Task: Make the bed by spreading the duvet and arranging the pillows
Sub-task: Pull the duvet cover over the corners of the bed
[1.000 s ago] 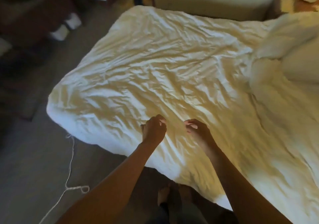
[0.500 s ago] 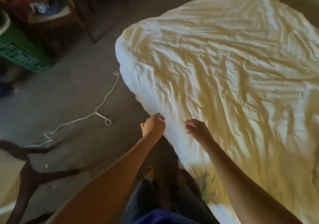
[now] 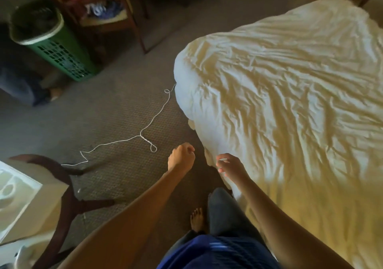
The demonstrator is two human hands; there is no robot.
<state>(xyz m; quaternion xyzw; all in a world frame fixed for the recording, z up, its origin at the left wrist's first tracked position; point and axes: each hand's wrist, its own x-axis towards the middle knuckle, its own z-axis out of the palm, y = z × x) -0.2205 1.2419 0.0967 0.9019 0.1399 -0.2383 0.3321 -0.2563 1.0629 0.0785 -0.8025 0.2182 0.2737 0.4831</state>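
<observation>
Left hand (image 3: 181,157): fingers curled into a loose fist, nothing visible in it, held over the carpet (image 3: 107,107) just beside the duvet's near edge and clear of the fabric. Right hand (image 3: 230,166): fingers loosely curled and parted, gripping nothing that shows; it lies over the near edge of the duvet (image 3: 290,102), and blur hides whether the fingertips touch the cloth. The cream duvet lies spread and heavily creased across the bed, its rounded corner hanging down to the left of both hands. Below the hands, close against the duvet's edge, stand a bare foot (image 3: 198,220) and a leg in dark trousers (image 3: 221,210). A thin white string (image 3: 145,132) trails over the carpet from the duvet's corner leftward. Well to the left of the duvet: a green slatted laundry basket (image 3: 56,44), a wooden chair (image 3: 122,24) with clothes on its seat, and a dark curved wooden stand (image 3: 66,196).
</observation>
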